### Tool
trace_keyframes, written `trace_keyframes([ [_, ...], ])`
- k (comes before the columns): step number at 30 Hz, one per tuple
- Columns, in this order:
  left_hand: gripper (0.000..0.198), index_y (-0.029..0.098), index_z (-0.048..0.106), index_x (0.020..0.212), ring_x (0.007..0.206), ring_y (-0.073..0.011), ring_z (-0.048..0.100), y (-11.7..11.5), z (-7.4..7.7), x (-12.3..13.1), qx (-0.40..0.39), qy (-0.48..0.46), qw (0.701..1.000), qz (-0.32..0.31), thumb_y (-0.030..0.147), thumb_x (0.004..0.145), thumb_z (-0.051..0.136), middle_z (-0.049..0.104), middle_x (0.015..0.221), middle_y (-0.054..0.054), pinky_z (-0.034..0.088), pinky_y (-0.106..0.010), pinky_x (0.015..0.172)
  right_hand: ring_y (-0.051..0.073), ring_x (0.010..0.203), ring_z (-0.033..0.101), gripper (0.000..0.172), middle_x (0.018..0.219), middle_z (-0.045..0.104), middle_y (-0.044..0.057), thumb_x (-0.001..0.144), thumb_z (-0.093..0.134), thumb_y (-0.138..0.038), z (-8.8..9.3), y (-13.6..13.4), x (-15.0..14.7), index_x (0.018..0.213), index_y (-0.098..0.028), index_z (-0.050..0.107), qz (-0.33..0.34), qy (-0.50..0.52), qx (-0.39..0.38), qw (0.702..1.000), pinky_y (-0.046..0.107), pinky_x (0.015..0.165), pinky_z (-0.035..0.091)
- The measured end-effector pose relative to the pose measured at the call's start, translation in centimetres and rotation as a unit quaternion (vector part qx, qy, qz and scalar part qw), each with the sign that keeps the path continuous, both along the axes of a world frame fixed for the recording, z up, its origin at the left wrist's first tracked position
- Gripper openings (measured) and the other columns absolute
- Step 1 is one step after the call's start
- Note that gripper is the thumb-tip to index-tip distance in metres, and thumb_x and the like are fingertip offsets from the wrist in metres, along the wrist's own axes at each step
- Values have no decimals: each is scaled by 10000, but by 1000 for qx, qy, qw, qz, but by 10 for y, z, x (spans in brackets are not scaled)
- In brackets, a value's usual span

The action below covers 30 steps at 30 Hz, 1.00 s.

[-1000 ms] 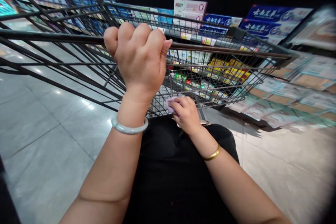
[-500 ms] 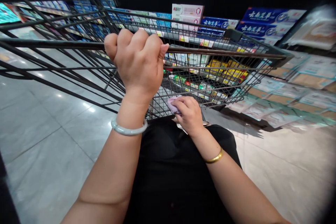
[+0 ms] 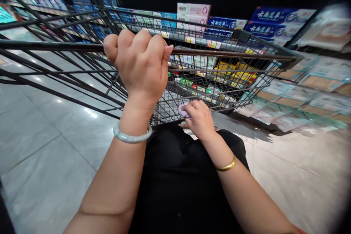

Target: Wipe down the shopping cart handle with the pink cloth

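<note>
My left hand (image 3: 139,64) is wrapped in a fist round the top bar of a black wire shopping cart (image 3: 233,56); a pale green bangle sits on that wrist. Lower down, my right hand (image 3: 199,117) is closed on a small pink cloth (image 3: 182,110) and presses it against the cart's lower wire edge. A gold bangle is on my right wrist. The cart's basket stretches away in front of me.
Store shelves (image 3: 276,25) with blue and white boxed goods run behind the cart. Flat packets (image 3: 296,98) line the low shelves at right. Grey glossy floor tiles (image 3: 41,142) spread to the left and right. My black clothing fills the bottom centre.
My right hand with the pink cloth has slid slightly right along the cart's lower edge. My left hand keeps its grip on the bar.
</note>
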<state>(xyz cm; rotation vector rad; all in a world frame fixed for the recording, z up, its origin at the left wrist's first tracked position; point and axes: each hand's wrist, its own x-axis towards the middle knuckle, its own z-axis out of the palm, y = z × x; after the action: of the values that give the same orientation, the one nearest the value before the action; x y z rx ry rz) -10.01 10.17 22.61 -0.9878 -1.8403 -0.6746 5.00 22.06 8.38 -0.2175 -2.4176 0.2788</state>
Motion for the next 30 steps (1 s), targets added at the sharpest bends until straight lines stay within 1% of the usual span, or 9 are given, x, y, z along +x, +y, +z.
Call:
trace_keyframes([
  [3,394,294,607,891,1046,-332,491,1,1,1,20,-29,999,-31,570,1019,357,649,964,-89,231,-552,1001,245,1016,549,294,1090,687,60,859,627,-102,-1,0,0,1098,-260,689,-13,34,1,999,389,857,438],
  [6,406,294,608,884,1038,-322,490,1,2,1,18,-25,999,-32,567,1026,342,652,956,-83,238,-547,1005,255,980,542,254,1022,677,68,836,642,-103,-3,1,-1,1030,-258,694,-36,-14,15,999,390,829,435],
  [9,414,290,602,880,1032,-315,493,1,2,1,19,-26,999,-31,574,1028,340,653,946,-77,241,-547,1008,251,950,542,225,984,670,65,826,643,-105,-3,1,-1,989,-252,696,-31,-49,8,998,377,809,440],
  [13,416,281,604,895,1071,-325,492,0,1,1,16,-39,998,-38,579,1024,344,649,964,-80,215,-562,1033,250,1003,557,330,1079,676,59,809,645,-102,1,1,1,1095,-261,685,-35,30,-21,999,387,867,459],
  [16,411,279,604,892,1100,-338,488,0,1,1,18,-44,998,-46,572,1022,347,650,986,-90,196,-573,1042,259,980,558,274,1058,676,67,802,654,-116,2,1,1,1034,-256,691,-63,11,-30,997,398,857,467],
  [19,405,275,608,894,1128,-344,479,1,1,1,19,-51,997,-52,562,1023,352,655,1006,-92,186,-581,1052,258,973,567,235,1029,678,67,803,651,-121,1,1,1,997,-248,686,-54,-3,-38,998,393,843,476],
  [24,374,271,613,905,1200,-349,458,0,1,1,19,-65,996,-61,551,1020,393,651,1019,-89,173,-585,1091,264,1091,581,314,1138,677,80,796,654,-124,2,2,2,1088,-237,673,-36,118,-28,992,415,952,481],
  [28,367,262,615,926,1267,-331,438,-3,4,5,13,-96,992,-83,543,1032,404,642,1051,-72,152,-584,1150,256,1032,587,305,1071,678,69,794,633,-114,1,4,1,1067,-239,688,-52,53,-55,996,401,917,489],
  [30,373,260,617,934,1290,-318,427,-5,6,8,5,-117,989,-95,543,1039,398,634,1065,-69,134,-572,1173,254,1046,588,297,1082,676,71,790,636,-120,0,4,0,1060,-236,679,-44,66,-64,995,401,933,487],
])
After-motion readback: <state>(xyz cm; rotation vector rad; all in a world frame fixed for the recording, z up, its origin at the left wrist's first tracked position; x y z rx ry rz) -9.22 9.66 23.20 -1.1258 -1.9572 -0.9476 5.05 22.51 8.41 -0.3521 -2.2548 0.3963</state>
